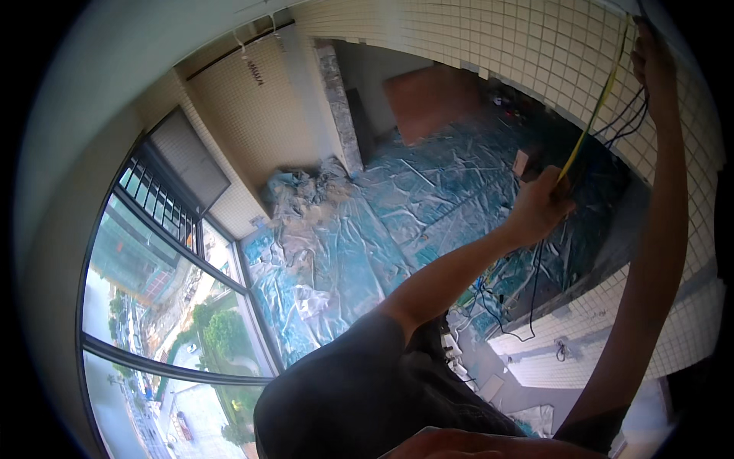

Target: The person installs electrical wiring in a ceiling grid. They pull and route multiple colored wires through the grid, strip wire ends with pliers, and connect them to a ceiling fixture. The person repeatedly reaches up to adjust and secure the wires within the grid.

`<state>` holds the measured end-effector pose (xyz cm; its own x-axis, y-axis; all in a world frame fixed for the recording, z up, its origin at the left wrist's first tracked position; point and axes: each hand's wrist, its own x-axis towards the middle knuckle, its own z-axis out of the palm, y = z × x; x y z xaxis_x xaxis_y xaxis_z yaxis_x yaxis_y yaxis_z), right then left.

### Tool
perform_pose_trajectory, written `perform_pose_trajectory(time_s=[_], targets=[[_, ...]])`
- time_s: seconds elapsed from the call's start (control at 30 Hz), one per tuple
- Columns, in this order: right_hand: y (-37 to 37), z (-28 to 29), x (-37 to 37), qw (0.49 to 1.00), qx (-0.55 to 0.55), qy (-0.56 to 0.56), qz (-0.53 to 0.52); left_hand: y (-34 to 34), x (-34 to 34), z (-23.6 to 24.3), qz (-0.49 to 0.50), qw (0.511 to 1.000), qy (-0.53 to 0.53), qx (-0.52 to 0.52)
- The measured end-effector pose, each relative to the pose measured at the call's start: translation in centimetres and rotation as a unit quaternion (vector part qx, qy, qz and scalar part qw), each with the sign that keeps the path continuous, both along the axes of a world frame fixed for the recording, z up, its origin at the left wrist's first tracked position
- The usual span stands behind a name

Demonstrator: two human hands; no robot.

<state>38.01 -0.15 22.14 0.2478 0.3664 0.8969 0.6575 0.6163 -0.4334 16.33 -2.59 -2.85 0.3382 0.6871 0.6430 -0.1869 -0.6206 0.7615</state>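
A yellow-green electrical wire [599,111] runs in a straight slant between my two hands. My left hand [539,206] is closed around its lower end, out in front of me. My right hand [654,61] is raised high at the upper right, by the tiled wall near the ceiling. Its fingers are closed at the wire's upper end, partly in shadow. Dark blue wires [628,122] hang in loops just below the right hand. A thin black cord [533,294] hangs under my left hand. Just beyond that hand shows a small brownish block [522,164]; whether I touch it is unclear.
Crumpled blue-green plastic sheeting [359,237] covers the floor, with a dusty rubble heap [306,199] by the wall. A reddish-brown board [428,99] leans at the back. Large windows [176,306] stand at left. A tiled beam [489,38] crosses above; a tiled wall section [573,336] stands at right.
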Motion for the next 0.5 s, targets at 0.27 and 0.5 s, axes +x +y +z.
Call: perform_pose_trajectory(time_s=[0.27,0.5], targets=[[-0.4,-0.3,-2.5,0.999,0.017,0.030,-0.029,0.7,0.4,-0.3,0.002,1.000,0.004,0.009],[-0.2,-0.1,-1.3,1.000,-0.003,0.005,-0.018,0.6,0.5,-0.1,-0.032,0.999,-0.018,0.000]])
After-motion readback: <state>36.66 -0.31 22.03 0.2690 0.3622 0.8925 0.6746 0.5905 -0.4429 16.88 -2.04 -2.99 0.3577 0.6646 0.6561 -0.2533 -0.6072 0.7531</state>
